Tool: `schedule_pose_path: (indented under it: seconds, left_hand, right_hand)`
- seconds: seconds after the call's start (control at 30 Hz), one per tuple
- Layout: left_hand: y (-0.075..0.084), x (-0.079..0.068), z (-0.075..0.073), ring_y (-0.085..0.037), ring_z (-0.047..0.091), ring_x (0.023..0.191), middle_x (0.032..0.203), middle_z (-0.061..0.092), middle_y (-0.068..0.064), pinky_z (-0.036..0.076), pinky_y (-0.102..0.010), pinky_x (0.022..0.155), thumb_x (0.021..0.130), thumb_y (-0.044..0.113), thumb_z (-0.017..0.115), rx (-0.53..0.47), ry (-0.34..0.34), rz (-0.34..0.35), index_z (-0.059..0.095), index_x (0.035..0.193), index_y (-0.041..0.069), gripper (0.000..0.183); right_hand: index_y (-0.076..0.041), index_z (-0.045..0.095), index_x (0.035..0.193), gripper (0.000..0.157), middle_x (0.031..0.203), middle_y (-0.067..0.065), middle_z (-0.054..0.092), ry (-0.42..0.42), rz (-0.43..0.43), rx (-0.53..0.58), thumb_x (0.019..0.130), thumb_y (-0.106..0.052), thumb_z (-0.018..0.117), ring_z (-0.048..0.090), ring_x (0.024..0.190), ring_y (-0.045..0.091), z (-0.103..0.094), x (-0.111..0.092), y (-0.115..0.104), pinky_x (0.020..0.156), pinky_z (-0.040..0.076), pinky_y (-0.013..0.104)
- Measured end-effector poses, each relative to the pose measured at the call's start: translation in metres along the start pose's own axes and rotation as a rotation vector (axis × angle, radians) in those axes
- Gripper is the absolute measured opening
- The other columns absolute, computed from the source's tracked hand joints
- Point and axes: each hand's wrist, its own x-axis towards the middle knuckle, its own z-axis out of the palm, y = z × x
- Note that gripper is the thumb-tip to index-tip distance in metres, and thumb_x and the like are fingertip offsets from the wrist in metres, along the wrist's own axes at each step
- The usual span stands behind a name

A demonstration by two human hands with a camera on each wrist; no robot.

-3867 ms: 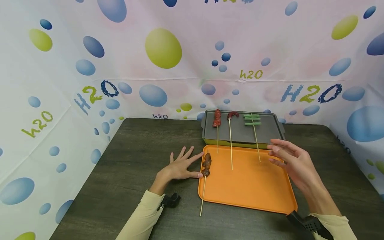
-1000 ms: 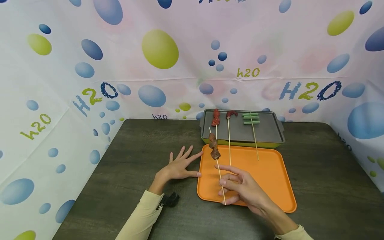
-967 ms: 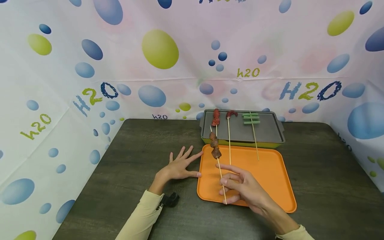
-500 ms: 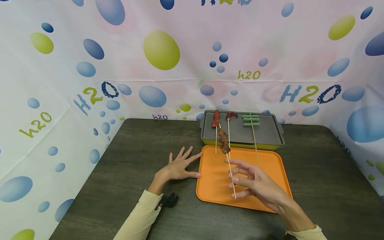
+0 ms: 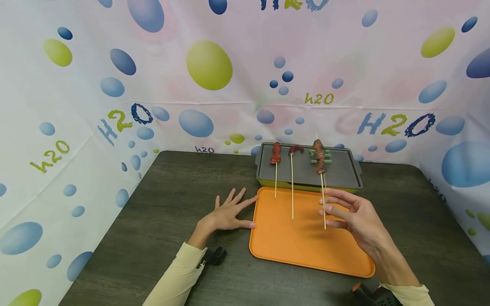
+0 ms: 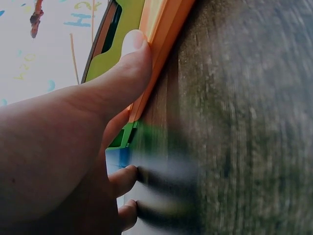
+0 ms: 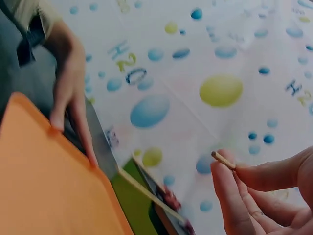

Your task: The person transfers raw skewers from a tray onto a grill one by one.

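My right hand (image 5: pixel 357 216) pinches the stick of a brown meat skewer (image 5: pixel 319 157) between thumb and fingertips. In the right wrist view the stick's end (image 7: pixel 223 159) pokes out past the fingertips. The brown pieces overlap the green vegetable skewer (image 5: pixel 327 155) in the head view, partly hiding it. Fingers spread, my left hand (image 5: pixel 226 215) rests on the table, its thumb and index finger touching the left edge of the orange tray (image 5: pixel 298 248). In the left wrist view the thumb (image 6: pixel 134 54) lies against the tray's rim.
Behind the tray stands a grey-topped green grill (image 5: pixel 304 174). On it lie a red meat skewer (image 5: pixel 276 154) and a skewer with a dark red curled piece (image 5: pixel 296 149), sticks reaching over the tray. A bubble-print sheet (image 5: pixel 229 114) hangs behind the dark table (image 5: pixel 172 191).
My right hand took the brown meat skewer from the tray's left side, lifted it and carried it right and forward, to over the green skewer. My left hand has stayed at the tray's edge.
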Motion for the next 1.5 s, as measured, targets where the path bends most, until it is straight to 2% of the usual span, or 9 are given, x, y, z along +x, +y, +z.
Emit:
schedule_pose_path:
  seconds: [0.13,0.23,0.47,0.77,1.07,1.5]
  left_hand:
    - [0.002,0.001,0.0,-0.041,-0.007,0.156,0.172,0.003,-0.011,-0.007,-0.079,0.11,0.095,0.057,0.067,0.0,0.001,-0.002,0.025,0.165,0.034,0.085]
    - [0.002,0.001,0.0,-0.04,-0.007,0.156,0.172,0.002,-0.01,-0.008,-0.078,0.11,0.095,0.057,0.067,-0.001,-0.004,-0.003,0.024,0.165,0.035,0.085]
    - [0.003,0.003,0.0,-0.041,-0.007,0.156,0.172,0.002,-0.011,-0.008,-0.079,0.11,0.095,0.057,0.067,-0.001,-0.006,0.003,0.024,0.165,0.035,0.085]
    - [0.003,0.005,0.002,-0.04,-0.007,0.156,0.172,0.003,-0.01,-0.008,-0.078,0.11,0.095,0.058,0.067,-0.002,-0.005,0.0,0.024,0.165,0.036,0.085]
    - [0.005,0.007,0.002,-0.041,-0.006,0.156,0.172,0.003,-0.011,-0.007,-0.079,0.11,0.094,0.058,0.067,-0.003,-0.002,0.014,0.025,0.165,0.034,0.086]
    - [0.01,0.01,0.002,-0.042,-0.006,0.156,0.172,0.003,-0.012,-0.007,-0.079,0.11,0.095,0.057,0.067,-0.002,-0.018,0.041,0.025,0.165,0.033,0.084]
  right_hand:
    - [-0.015,0.073,0.124,0.03,0.108,0.001,0.077,0.085,-0.014,0.076,0.097,-0.004,0.071,0.077,0.093,0.02,-0.018,0.005,0.003,0.076,0.061,0.034]
    - [-0.017,0.076,0.121,0.029,0.108,0.0,0.078,0.145,-0.025,0.105,0.095,-0.005,0.073,0.077,0.092,0.016,-0.03,0.007,0.005,0.076,0.06,0.032]
    - [-0.016,0.078,0.119,0.026,0.104,-0.004,0.079,0.274,-0.055,0.152,0.094,-0.01,0.076,0.076,0.09,0.012,-0.05,0.016,0.015,0.073,0.06,0.025]
    - [-0.014,0.079,0.12,0.029,0.099,-0.005,0.079,0.377,0.002,0.217,0.091,-0.012,0.08,0.077,0.086,0.011,-0.066,0.027,0.027,0.066,0.059,0.022]
    - [-0.018,0.081,0.115,0.024,0.099,-0.005,0.079,0.399,0.064,0.225,0.091,-0.014,0.08,0.076,0.086,0.011,-0.078,0.029,0.032,0.065,0.057,0.021]
    - [-0.018,0.082,0.109,0.019,0.1,-0.002,0.079,0.372,0.101,0.338,0.093,-0.007,0.076,0.076,0.089,0.013,-0.087,0.021,0.035,0.074,0.06,0.026]
